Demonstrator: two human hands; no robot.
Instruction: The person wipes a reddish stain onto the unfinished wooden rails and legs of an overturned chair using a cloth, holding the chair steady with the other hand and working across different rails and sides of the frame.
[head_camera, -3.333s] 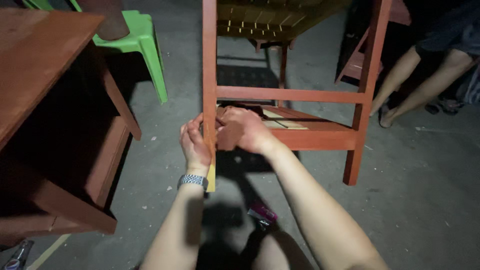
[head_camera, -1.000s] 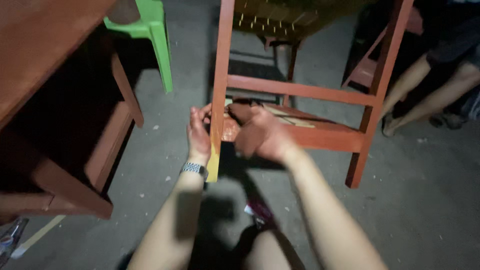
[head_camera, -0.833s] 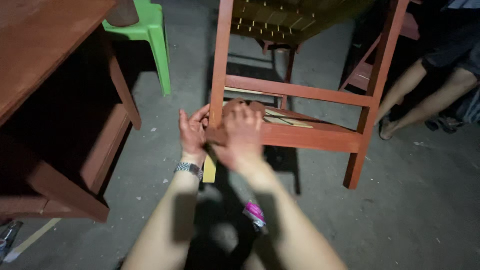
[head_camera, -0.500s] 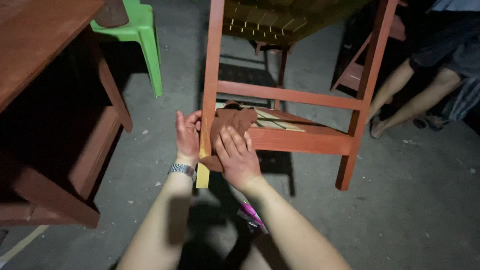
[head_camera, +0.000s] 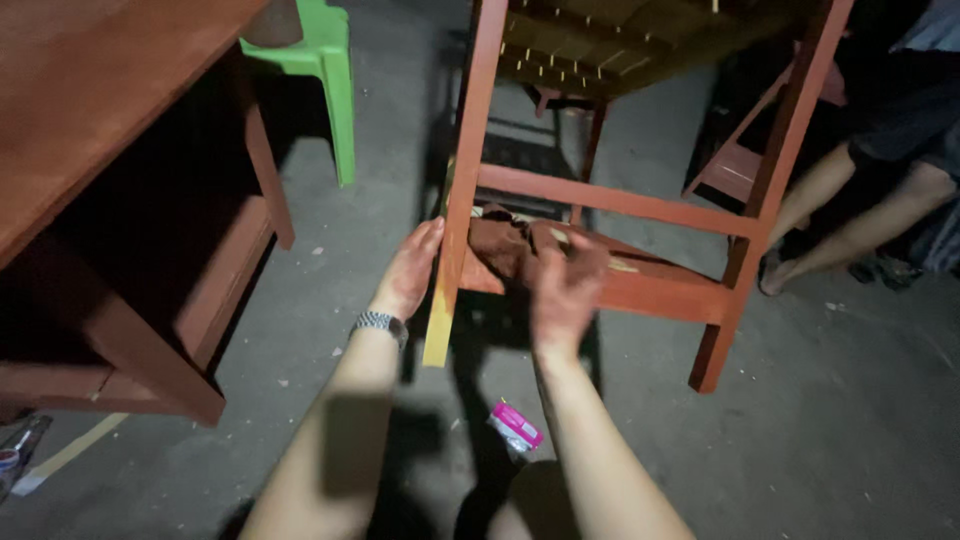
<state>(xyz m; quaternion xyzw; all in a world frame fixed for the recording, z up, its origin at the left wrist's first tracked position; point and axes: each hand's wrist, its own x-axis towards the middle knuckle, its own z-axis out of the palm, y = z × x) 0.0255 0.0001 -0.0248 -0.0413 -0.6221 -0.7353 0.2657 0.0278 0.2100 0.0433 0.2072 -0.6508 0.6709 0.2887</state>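
Brown rag (head_camera: 505, 245) on chair rail (head_camera: 640, 290), right hand (head_camera: 565, 285) fingers pinching it, left hand (head_camera: 410, 270) fingers flat against leg (head_camera: 460, 200).

Left hand (head_camera: 408, 272) flat, right hand (head_camera: 562, 285) half-curled.

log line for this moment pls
left hand: steadying red-stained wooden chair leg | right hand: holding brown stained rag at lower rail

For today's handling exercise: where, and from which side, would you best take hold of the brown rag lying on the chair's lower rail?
Probably pinch the rag at its bunched upper fold, coming from above and the near side. It drapes loosely over the rail, so that fold stands proud. The right hand is already there; the left hand rests on the leg.
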